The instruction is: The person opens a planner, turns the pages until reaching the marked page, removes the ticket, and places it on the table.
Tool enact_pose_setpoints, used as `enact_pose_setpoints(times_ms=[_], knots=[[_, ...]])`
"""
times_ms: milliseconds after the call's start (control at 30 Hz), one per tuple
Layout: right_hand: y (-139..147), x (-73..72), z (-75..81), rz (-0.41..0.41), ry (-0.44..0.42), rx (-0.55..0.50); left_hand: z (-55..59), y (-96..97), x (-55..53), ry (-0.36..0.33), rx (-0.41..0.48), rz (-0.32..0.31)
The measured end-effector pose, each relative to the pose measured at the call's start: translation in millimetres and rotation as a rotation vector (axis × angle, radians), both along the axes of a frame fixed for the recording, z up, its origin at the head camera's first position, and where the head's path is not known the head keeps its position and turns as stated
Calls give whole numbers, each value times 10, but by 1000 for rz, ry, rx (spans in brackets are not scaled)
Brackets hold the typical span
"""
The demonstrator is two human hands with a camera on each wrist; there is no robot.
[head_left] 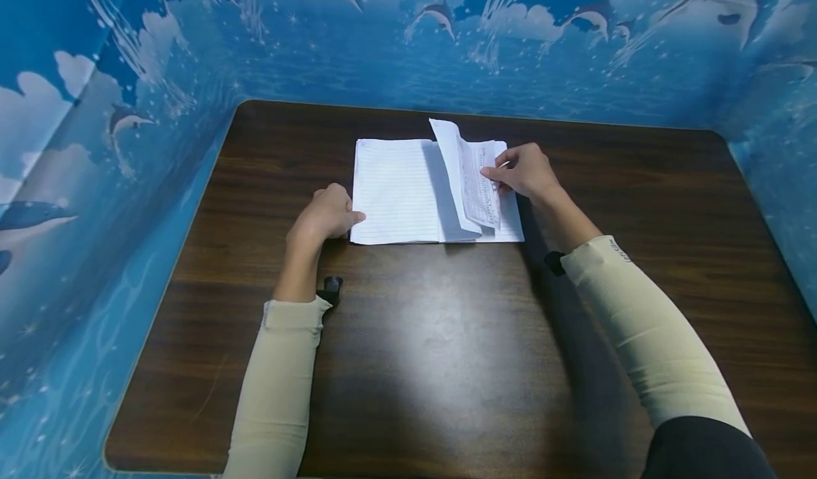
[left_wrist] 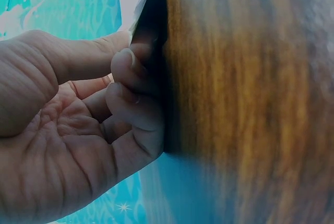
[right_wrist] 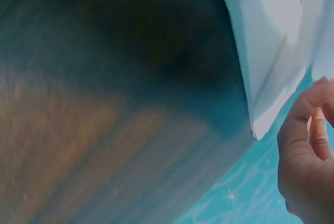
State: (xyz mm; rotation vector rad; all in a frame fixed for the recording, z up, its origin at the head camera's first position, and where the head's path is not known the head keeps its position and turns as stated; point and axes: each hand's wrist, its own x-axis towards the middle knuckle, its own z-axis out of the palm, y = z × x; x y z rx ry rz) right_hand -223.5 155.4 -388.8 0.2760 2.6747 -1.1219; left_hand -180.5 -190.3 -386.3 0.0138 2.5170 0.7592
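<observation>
An open notebook (head_left: pixel 398 191) with lined pages lies near the far edge of the table. My left hand (head_left: pixel 327 213) pinches its left edge, thumb on top of the page and the other fingers curled beneath, as the left wrist view shows. My right hand (head_left: pixel 526 172) holds a raised leaf (head_left: pixel 475 181) between thumb and fingers over the right half. This leaf stands tilted and bent, with printed or written lines on the side facing right. In the right wrist view the notebook's corner (right_wrist: pixel 261 78) shows beside my right hand (right_wrist: pixel 308 151).
The dark wood-grain table (head_left: pixel 440 365) has rounded corners. A blue curtain (head_left: pixel 396 46) with dolphins and clouds surrounds its far and side edges. Each wrist bears a black band, and light sleeves cover both forearms.
</observation>
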Motion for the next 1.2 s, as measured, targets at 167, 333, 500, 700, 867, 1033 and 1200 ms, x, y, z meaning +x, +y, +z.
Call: enact_pose_setpoints(times_ms=[167, 333, 500, 700, 867, 1033, 1200], knots=[[61, -12, 147, -8, 35, -39, -14, -23, 3, -9, -2, 7], [179, -40, 340, -59, 35, -86, -23, -49, 11, -18, 1, 4], [376, -78, 501, -107, 48, -122, -29, -58, 20, -18, 3, 4], [681, -105, 584, -200, 20, -125, -21, -59, 17, -14, -1, 0], [986, -83, 490, -271, -11, -103, -14, -44, 9, -6, 3, -11], [1257, -6, 314, -279, -32, -57, 8, -21, 8, -2, 17, -14], [1415, 106, 51, -249, -22, 73, 24, -7, 13, 0, 24, -15]])
